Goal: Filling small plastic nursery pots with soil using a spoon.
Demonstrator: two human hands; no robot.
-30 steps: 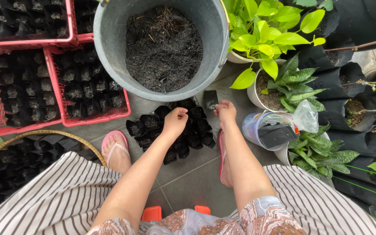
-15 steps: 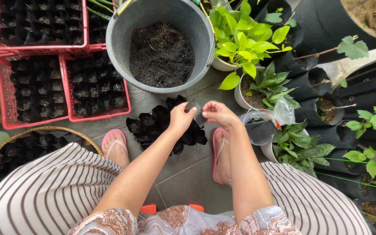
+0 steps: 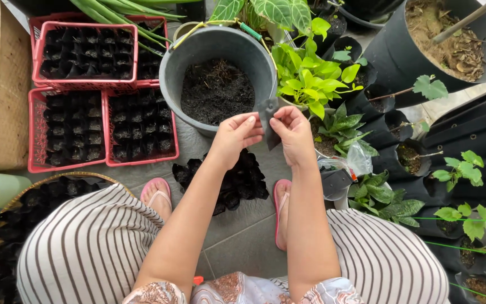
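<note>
Both hands have risen: left hand [image 3: 233,137] and right hand [image 3: 293,130] pinch a small black grow bag [image 3: 268,114] over the soil bucket [image 3: 218,56], spreading its mouth.

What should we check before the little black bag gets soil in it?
1. Small black bag pinched by both the left hand and the right hand: ok.
2. Bag mouth pulled open: cannot tell.
3. Soil in the grey bucket: ok.
4. Bag near the bucket rim: ok.
5. Filled bags lie on the floor below: ok.
</note>
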